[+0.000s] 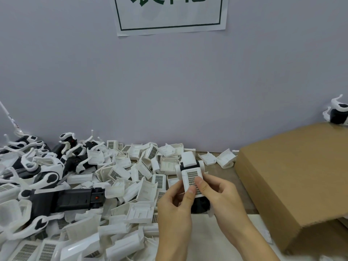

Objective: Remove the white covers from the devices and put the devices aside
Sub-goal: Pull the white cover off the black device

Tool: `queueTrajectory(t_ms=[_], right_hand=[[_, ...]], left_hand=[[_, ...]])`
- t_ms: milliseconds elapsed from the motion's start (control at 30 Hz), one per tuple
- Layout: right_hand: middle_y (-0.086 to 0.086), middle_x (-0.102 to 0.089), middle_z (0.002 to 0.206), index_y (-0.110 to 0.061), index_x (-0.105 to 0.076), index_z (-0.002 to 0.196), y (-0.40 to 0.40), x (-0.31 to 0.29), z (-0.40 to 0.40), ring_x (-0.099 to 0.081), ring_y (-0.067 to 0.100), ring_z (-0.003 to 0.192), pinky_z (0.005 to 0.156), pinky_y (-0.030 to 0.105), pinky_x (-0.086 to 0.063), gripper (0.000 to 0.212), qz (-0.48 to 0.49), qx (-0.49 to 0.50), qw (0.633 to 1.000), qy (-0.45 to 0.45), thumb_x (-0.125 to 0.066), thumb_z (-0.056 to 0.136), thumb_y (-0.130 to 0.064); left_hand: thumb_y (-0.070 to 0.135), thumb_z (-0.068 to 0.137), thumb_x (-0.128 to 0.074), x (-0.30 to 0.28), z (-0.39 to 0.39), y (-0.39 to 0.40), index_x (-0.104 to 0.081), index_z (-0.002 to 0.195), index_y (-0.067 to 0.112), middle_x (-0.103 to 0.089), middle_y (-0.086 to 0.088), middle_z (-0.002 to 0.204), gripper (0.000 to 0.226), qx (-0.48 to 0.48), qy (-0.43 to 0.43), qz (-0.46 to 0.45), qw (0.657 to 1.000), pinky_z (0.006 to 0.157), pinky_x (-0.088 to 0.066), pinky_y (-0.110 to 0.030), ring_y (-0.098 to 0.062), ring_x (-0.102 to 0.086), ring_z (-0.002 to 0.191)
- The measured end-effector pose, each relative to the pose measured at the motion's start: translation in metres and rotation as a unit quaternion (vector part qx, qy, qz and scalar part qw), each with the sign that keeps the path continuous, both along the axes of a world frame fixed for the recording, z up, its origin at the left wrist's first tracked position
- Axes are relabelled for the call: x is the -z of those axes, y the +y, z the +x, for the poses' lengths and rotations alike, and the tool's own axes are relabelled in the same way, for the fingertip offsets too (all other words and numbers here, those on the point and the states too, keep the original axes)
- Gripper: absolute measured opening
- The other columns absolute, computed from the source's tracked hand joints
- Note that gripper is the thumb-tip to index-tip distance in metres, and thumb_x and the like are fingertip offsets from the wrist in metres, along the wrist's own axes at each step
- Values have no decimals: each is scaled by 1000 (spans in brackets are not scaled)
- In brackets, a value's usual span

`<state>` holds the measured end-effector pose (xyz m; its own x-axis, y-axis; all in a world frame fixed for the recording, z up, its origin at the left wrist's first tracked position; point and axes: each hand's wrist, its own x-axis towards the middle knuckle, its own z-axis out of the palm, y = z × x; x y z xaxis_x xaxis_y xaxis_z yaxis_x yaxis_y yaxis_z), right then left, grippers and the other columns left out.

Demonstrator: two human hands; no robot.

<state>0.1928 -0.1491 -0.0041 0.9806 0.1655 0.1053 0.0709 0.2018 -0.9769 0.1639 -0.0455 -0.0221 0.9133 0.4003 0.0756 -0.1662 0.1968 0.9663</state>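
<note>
The device (192,178) is held up just right of the picture's middle, toward five o'clock, above the table (222,187). Its white cover (192,182) faces the camera, with a dark grid patch on it; no brand or lettering can be read on it. The black body below it is mostly hidden behind the hands, so its shape is hard to make out.

The left hand (175,208) comes up from six o'clock, fingers curled round the device's left side, thumb pressing on the lower edge of the cover. The right hand (218,194) grips the device from the right, fingers curled, its thumb lying on the grid patch just beside the left thumb.

From nine o'clock round to seven o'clock the table is heaped with loose white covers (120,185), many showing the same grid patch, some lying hollow side up. Among them at nine o'clock lie black and white devices (75,198), one long black one with a small orange button. The heap runs off the left and bottom edges.

At three o'clock lies a brown cardboard box (293,178), cut off by the right edge. Past it, at the right edge, another black and white device (338,113) shows only in part.

At twelve o'clock a paper sign (169,16) hangs on the wall (169,87), with a green frame and green characters cut off by the top edge, so unreadable.
</note>
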Motion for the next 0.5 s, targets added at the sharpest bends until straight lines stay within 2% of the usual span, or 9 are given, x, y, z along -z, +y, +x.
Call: queueTrajectory(t_ms=[100,167,300,367,433,500], right_hand=[[0,-77,107,-18,-73,118,-1,-1,-2,-72,16,105,82,29,-59,26,-21,-33,999,-8,-65,94,-11],[-3,-77,106,-18,-72,118,0,-1,-2,-72,12,104,80,22,-58,27,-42,-28,998,-26,-64,95,-8],[-5,-78,103,-21,-74,113,-1,-2,-3,-73,10,99,78,19,-56,24,-62,-15,997,-36,-64,95,-8],[-5,-78,101,-20,-73,113,-3,-1,-2,-74,11,97,77,22,-57,23,-61,-5,998,-24,-66,94,-9],[-2,-79,96,-17,-68,114,-2,0,0,-75,14,92,79,33,-60,21,-48,16,999,-3,-68,93,-13],[0,-79,90,-14,-65,110,-1,1,1,-76,17,87,82,44,-60,19,-33,38,999,17,-70,92,-18]], left_hand=[[10,94,-68,1,1,3,-77,106,21,-79,0,93,19,-26,18,-14,999,87,-55,-34,-18,-74,94],[11,93,-68,1,0,6,-76,110,17,-79,-1,93,20,-26,24,-24,999,89,-56,-34,-16,-74,93],[9,90,-72,0,-1,6,-77,106,17,-79,-1,93,19,-15,22,-22,999,83,-55,-29,-16,-75,92],[14,84,-78,0,-1,6,-77,103,17,-79,-1,93,19,-9,13,-27,1000,79,-55,-26,-17,-75,93],[34,66,-84,-1,-1,5,-76,103,17,-79,-1,94,42,4,7,-42,999,72,-56,-20,-14,-75,92],[47,51,-82,-2,-1,4,-76,103,15,-79,-2,94,61,-3,11,-57,998,73,-58,-22,-15,-75,92]])
